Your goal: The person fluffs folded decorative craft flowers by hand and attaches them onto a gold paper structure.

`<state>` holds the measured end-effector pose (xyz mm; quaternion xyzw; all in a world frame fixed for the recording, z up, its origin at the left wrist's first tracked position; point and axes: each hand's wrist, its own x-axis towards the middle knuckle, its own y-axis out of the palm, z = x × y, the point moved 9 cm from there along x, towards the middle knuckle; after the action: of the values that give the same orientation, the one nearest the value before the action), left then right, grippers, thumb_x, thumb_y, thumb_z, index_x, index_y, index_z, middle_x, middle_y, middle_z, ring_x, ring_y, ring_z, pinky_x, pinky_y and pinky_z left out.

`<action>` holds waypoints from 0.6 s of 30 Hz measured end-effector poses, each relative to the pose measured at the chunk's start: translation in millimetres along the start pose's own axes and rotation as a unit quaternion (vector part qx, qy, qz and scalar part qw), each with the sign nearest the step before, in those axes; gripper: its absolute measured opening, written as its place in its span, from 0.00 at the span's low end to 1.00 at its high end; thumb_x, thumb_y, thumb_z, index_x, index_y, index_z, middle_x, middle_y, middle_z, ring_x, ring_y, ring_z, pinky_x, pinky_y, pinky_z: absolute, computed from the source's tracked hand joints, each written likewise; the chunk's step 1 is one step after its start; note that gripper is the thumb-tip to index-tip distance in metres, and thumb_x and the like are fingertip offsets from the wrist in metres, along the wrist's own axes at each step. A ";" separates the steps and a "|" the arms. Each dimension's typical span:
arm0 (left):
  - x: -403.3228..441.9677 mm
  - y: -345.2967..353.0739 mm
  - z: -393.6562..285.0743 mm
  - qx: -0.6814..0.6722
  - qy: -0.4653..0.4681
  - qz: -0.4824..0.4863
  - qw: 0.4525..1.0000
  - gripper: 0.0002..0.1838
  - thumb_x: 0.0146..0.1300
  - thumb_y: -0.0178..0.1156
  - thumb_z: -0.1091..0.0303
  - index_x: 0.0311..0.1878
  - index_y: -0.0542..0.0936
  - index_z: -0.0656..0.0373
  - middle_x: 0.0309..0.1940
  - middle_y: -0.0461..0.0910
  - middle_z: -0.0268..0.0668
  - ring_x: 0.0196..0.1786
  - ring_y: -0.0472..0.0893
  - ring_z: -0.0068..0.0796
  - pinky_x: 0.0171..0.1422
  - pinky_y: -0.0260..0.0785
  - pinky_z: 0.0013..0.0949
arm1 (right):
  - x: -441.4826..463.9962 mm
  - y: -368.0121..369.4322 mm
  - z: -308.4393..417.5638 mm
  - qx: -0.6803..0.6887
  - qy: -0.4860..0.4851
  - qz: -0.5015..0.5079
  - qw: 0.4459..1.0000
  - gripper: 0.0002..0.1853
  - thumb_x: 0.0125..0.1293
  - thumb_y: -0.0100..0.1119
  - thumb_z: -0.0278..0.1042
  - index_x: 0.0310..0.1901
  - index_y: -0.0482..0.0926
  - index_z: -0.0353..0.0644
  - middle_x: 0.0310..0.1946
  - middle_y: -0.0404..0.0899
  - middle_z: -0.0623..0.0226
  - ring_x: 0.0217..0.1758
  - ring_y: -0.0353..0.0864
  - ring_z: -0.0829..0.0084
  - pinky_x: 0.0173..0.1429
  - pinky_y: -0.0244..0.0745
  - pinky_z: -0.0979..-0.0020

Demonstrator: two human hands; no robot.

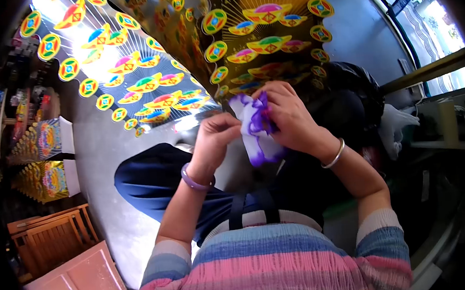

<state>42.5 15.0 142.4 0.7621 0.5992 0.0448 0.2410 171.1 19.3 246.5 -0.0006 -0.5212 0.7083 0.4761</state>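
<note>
A thin white piece with ruffled purple edges (pixel 252 135) is between my hands, above my lap. It looks like folded paper or cloth; I cannot tell which. My right hand (pixel 293 116) grips its upper right side, fingers closed around a bunched purple part. At its left edge, the thumb and fingers of my left hand (pixel 217 139) are pinched together, touching the piece. Just beyond my hands hang large shiny gold sheets (pixel 268 40) printed with colourful ingot shapes and round coin shapes.
On the left, patterned boxes (pixel 54 138) stand by crowded shelves. Below them are a wooden folding chair (pixel 60 232) and a pinkish panel (pixel 80 282). A black plastic bag (pixel 355 88) and a white bag (pixel 397 128) lie on the right, near a window (pixel 440 28).
</note>
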 end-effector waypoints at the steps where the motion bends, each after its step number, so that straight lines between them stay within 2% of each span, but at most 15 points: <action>1: 1.8 0.2 -3.8 0.013 0.043 0.020 0.999 0.02 0.52 0.61 0.81 0.29 0.80 0.64 0.27 0.78 0.30 0.32 0.75 0.16 0.40 0.66 0.20 | 0.2 0.7 0.3 0.002 0.006 -0.004 1.000 0.14 0.39 0.66 0.27 0.30 0.75 0.37 0.43 0.76 0.60 0.50 0.73 0.56 0.57 0.65 0.59; 3: 0.9 -1.8 -9.4 0.034 0.068 0.015 0.997 0.03 0.51 0.62 0.82 0.28 0.80 0.64 0.27 0.78 0.30 0.31 0.74 0.15 0.39 0.65 0.19 | -0.9 5.1 -1.6 0.001 0.027 0.000 1.000 0.14 0.38 0.65 0.26 0.31 0.75 0.37 0.43 0.77 0.61 0.50 0.73 0.56 0.57 0.65 0.60; 5: -2.6 -0.3 -20.9 0.114 0.086 -0.007 0.990 0.03 0.51 0.62 0.82 0.28 0.80 0.64 0.26 0.77 0.29 0.29 0.73 0.15 0.37 0.65 0.20 | -2.6 8.4 -5.4 0.014 0.051 0.001 0.999 0.15 0.39 0.65 0.24 0.32 0.76 0.37 0.43 0.77 0.61 0.50 0.73 0.56 0.57 0.66 0.61; 6: -3.8 1.6 -29.4 0.160 0.124 -0.007 0.979 0.04 0.51 0.63 0.82 0.28 0.80 0.63 0.25 0.77 0.30 0.29 0.73 0.15 0.35 0.64 0.20 | -3.8 11.6 -8.7 0.028 0.065 0.001 0.997 0.15 0.39 0.65 0.24 0.33 0.76 0.36 0.42 0.77 0.60 0.50 0.73 0.56 0.56 0.66 0.62; 8: -7.5 6.7 -45.0 0.251 0.200 -0.008 0.947 0.04 0.50 0.63 0.82 0.28 0.80 0.62 0.23 0.76 0.30 0.27 0.73 0.16 0.33 0.63 0.20 | -5.6 16.7 -15.5 0.069 0.103 0.000 0.992 0.13 0.39 0.64 0.22 0.32 0.76 0.36 0.40 0.77 0.59 0.48 0.73 0.55 0.54 0.68 0.63; 11: -17.7 11.3 -58.6 0.381 0.245 -0.029 0.891 0.05 0.49 0.64 0.83 0.29 0.79 0.63 0.23 0.74 0.30 0.27 0.72 0.17 0.33 0.63 0.21 | -16.1 31.9 -31.1 0.171 0.198 0.001 0.965 0.11 0.40 0.60 0.19 0.29 0.75 0.35 0.36 0.76 0.57 0.43 0.74 0.56 0.47 0.70 0.65; 14: -28.0 14.9 -64.6 0.411 0.317 -0.027 0.855 0.07 0.46 0.65 0.83 0.28 0.79 0.62 0.23 0.73 0.32 0.26 0.73 0.22 0.30 0.65 0.24 | -36.6 58.7 -48.4 0.300 0.318 0.004 0.900 0.11 0.43 0.57 0.17 0.32 0.75 0.34 0.35 0.77 0.60 0.38 0.77 0.61 0.39 0.72 0.67; 16: -36.3 19.0 -69.4 0.449 0.409 -0.021 0.794 0.07 0.45 0.64 0.82 0.28 0.79 0.61 0.22 0.73 0.34 0.25 0.74 0.30 0.31 0.67 0.28 | -45.6 69.7 -47.0 0.369 0.379 0.007 0.849 0.10 0.48 0.55 0.16 0.35 0.75 0.34 0.33 0.78 0.63 0.36 0.79 0.67 0.36 0.73 0.68; 18: -44.6 21.2 -67.6 0.479 0.469 0.000 0.742 0.10 0.43 0.65 0.85 0.30 0.79 0.62 0.23 0.73 0.35 0.25 0.75 0.33 0.31 0.69 0.31 | -65.1 98.5 -54.2 0.514 0.483 -0.024 0.708 0.10 0.53 0.54 0.19 0.38 0.76 0.35 0.34 0.78 0.66 0.37 0.78 0.73 0.36 0.74 0.70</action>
<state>24.9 -9.0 220.6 0.6598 0.5791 0.1043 -0.4673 167.2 15.1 116.7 -0.0852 0.2250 0.7581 0.6061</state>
